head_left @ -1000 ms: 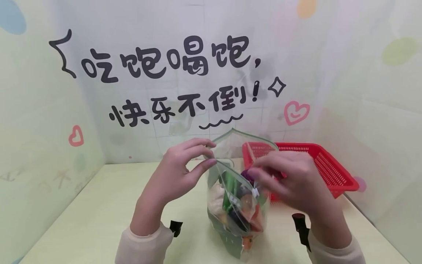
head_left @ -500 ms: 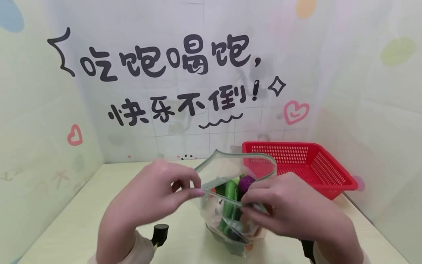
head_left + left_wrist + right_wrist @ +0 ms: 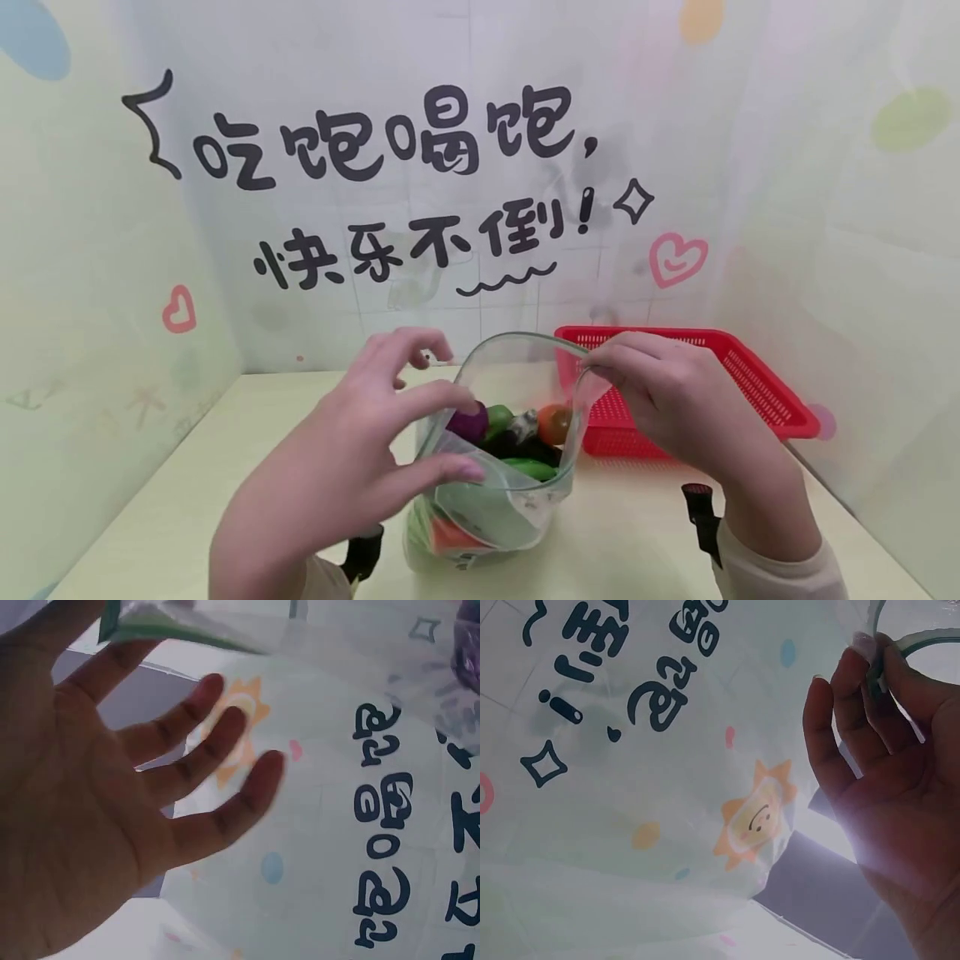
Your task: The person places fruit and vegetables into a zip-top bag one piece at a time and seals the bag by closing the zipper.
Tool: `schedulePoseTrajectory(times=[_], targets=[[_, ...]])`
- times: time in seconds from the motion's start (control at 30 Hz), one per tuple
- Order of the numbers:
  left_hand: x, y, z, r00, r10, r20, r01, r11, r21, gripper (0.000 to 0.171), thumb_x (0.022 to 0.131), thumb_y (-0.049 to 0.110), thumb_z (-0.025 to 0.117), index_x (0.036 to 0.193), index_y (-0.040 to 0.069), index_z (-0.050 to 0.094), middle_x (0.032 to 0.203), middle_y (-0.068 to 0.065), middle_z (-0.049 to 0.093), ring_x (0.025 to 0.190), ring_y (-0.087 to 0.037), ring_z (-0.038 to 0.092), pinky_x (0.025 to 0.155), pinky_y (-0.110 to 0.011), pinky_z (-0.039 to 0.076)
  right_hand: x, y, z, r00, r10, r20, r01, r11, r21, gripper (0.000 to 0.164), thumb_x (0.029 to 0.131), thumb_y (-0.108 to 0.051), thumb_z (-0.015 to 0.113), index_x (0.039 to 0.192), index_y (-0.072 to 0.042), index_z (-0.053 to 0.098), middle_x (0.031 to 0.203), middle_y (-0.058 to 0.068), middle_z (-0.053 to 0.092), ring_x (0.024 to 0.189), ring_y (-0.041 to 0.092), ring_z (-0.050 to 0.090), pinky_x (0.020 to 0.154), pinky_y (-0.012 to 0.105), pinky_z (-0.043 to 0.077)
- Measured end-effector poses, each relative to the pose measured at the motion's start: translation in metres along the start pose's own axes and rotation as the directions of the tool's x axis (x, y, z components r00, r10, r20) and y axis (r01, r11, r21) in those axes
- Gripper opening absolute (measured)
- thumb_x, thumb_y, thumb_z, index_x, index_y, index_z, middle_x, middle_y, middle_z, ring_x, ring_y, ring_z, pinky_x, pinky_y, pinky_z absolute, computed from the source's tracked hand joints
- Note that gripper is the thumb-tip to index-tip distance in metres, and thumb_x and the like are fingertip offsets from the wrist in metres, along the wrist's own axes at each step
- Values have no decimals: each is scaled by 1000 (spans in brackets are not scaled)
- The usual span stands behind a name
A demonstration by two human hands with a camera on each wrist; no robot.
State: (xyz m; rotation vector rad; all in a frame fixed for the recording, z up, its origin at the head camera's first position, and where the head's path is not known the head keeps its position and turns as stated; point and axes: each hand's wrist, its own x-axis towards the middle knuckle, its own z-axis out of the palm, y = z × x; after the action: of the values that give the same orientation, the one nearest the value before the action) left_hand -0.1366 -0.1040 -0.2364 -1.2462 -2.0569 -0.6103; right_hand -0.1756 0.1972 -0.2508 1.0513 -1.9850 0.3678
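Note:
A clear zip-top bag [image 3: 483,508] with a green-edged mouth stands on the table, its mouth wide. Inside lie a purple round item [image 3: 468,422], a green item [image 3: 498,422], an orange-red round item [image 3: 556,426], a long green vegetable [image 3: 531,468] and something orange low behind the plastic. My right hand [image 3: 682,404] pinches the right of the bag's rim between thumb and fingers, as the right wrist view also shows. My left hand [image 3: 341,454] is at the left of the rim, fingers spread and loosely bent, thumb tip in front of the bag. In the left wrist view the palm [image 3: 82,802] holds nothing.
A red perforated basket [image 3: 757,387] stands behind and right of the bag, partly hidden by my right hand. The pale table [image 3: 300,408] is closed in by printed white sheets [image 3: 315,50] with dark lettering at the back.
The bag has turned, bringing the purple item from its right side to its left. My left hand has let go of the rim and spread; my right hand has risen with the rim.

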Motion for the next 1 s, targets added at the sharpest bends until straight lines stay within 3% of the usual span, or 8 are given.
schedulePoseTrajectory(times=[0.1, 0.23, 0.37, 0.5, 0.63, 0.73, 0.87, 1.0], targets=[[-6, -8, -6, 984, -130, 118, 131, 991, -2, 25, 78, 50, 73, 96, 35, 66, 115, 12, 51, 105, -5, 49, 79, -27, 51, -3, 4, 2, 1000, 25, 6, -25, 1000, -12, 34, 70, -4, 82, 102, -10, 72, 92, -2, 68, 80, 5, 61, 62, 24, 57], [-7, -14, -10, 951, -192, 244, 211, 976, -55, 19, 79, 39, 77, 90, 29, 65, 93, 20, 59, 88, 0, 55, 75, -25, 51, -2, 6, 5, 999, 44, 13, -44, 999, -7, 30, 76, -3, 77, 104, -11, 70, 96, -3, 65, 85, 5, 61, 65, 23, 57], [-4, -20, -10, 935, -235, 267, 248, 969, -17, 14, 81, 22, 77, 84, 29, 65, 79, 25, 59, 78, 4, 55, 71, -24, 52, -3, 7, 4, 997, 69, 39, -70, 997, 16, 31, 77, 1, 74, 105, -12, 68, 99, -5, 63, 97, 9, 60, 68, 21, 56], [-2, -27, -9, 956, -242, 167, 237, 970, 53, 16, 83, 11, 75, 82, 25, 67, 78, 21, 60, 73, 3, 55, 65, -24, 52, -6, 11, 2, 996, 68, 54, -70, 997, 30, 33, 76, 3, 75, 105, -12, 68, 99, -5, 62, 97, 8, 59, 64, 15, 52], [-3, -38, -9, 975, -221, -18, 222, 965, 137, 18, 80, 0, 75, 86, 15, 68, 83, 12, 64, 74, -2, 56, 64, -26, 52, -9, 18, 3, 997, 75, 33, -75, 997, 14, 36, 73, 3, 78, 105, -11, 70, 98, -4, 64, 80, 3, 57, 61, 10, 50], [-3, -51, -8, 968, -209, -139, 233, 955, 185, 23, 77, -5, 75, 91, 10, 66, 85, 4, 67, 77, -8, 59, 66, -30, 53, -8, 24, 5, 998, 63, -17, -62, 998, 23, 40, 68, 7, 80, 104, -9, 70, 99, -2, 66, 82, 5, 59, 62, 11, 51], [-3, -67, 1, 954, -172, -247, 241, 928, 285, 25, 78, -7, 73, 98, 8, 66, 85, -3, 67, 78, -15, 60, 66, -34, 54, -4, 27, 11, 997, 24, -68, -20, 998, 57, 48, 66, 11, 80, 110, -8, 70, 106, 4, 66, 90, 10, 62, 63, 15, 54], [-2, -79, 9, 942, -145, -303, 262, 882, 391, 21, 78, -7, 72, 93, 6, 70, 85, -6, 69, 76, -22, 59, 62, -39, 54, -4, 22, 11, 995, 103, -2, -102, 988, 118, 57, 72, 2, 80, 125, -11, 63, 100, -3, 67, 82, 4, 62, 65, 18, 56]])
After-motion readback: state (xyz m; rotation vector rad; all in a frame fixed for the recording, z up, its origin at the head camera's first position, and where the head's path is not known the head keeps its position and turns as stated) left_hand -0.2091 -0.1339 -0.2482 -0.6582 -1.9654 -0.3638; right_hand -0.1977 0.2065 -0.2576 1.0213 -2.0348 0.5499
